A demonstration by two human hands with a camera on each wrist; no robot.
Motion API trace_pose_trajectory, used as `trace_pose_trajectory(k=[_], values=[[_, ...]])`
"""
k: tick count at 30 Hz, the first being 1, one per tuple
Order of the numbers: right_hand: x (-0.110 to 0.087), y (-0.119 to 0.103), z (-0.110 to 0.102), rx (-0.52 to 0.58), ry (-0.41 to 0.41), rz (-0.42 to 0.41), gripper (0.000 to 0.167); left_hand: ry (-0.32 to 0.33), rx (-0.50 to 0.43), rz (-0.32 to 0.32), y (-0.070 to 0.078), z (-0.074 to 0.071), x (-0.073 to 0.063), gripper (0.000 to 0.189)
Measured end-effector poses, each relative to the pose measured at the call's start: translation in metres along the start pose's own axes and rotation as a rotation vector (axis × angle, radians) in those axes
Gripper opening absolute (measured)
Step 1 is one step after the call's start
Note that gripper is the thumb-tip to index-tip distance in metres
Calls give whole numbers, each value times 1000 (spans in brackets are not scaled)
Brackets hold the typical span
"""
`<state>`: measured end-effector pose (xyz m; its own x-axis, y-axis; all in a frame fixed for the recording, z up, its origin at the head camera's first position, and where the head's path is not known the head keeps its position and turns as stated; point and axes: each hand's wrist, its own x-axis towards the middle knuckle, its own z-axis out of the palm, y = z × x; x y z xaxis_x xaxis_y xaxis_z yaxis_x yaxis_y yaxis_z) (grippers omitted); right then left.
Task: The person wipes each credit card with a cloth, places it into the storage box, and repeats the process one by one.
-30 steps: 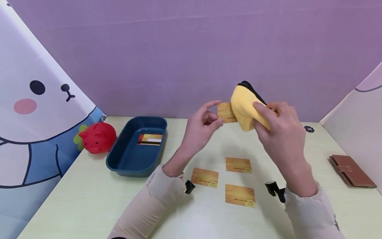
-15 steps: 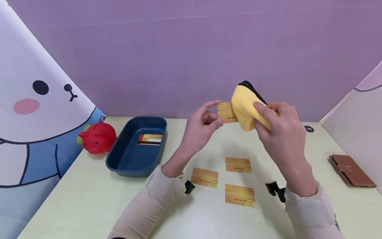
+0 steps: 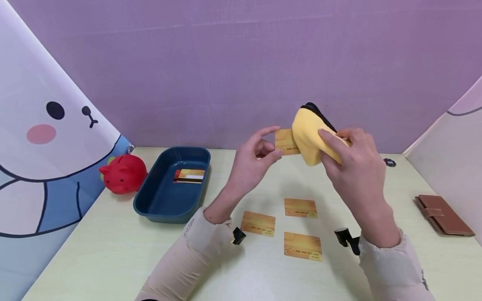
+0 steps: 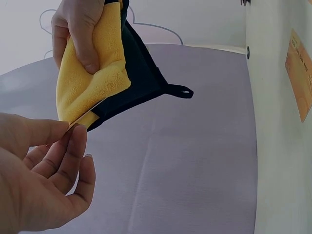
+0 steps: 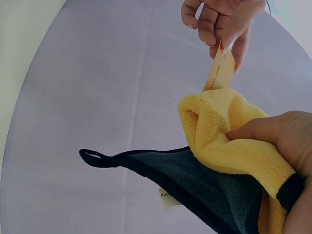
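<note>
In the head view my left hand (image 3: 253, 161) pinches the left end of a gold bank card (image 3: 284, 141) between thumb and fingers, above the table. My right hand (image 3: 355, 167) grips a yellow cloth (image 3: 310, 133) with a dark grey back, folded over the card's other end, which is hidden. A dark hanging loop (image 4: 180, 91) sticks out from the cloth's corner in the left wrist view. From the right wrist, the cloth (image 5: 229, 122) bunches around the card (image 5: 222, 70). Below the hands lie three more gold cards, the left one (image 3: 258, 223) nearest my left sleeve.
A dark blue tray (image 3: 141, 205) with cards (image 3: 190, 176) in it stands at the left, beside a red piggy bank (image 3: 126, 173). At the right lie a brown wallet (image 3: 446, 214) and a black poker chip (image 3: 390, 162). A purple backdrop (image 3: 241, 75) rises behind the table.
Both hands, the card and the cloth stay almost in place, with only a very slight shift of the right thumb. The printed curtain at the left sways.
</note>
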<state>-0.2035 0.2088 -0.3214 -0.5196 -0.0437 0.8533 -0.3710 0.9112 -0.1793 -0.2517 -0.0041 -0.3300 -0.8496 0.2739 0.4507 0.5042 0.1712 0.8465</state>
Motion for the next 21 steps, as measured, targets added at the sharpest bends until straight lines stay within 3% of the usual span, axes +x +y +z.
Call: trace_pose_trajectory(k=[15,21], values=[[3,2,-7,-13,-6,10,37,11,-43,42,2,-4,2,46],[3,6,-10,-19,-34,41,37,14,-80,31,3,-9,3,45]])
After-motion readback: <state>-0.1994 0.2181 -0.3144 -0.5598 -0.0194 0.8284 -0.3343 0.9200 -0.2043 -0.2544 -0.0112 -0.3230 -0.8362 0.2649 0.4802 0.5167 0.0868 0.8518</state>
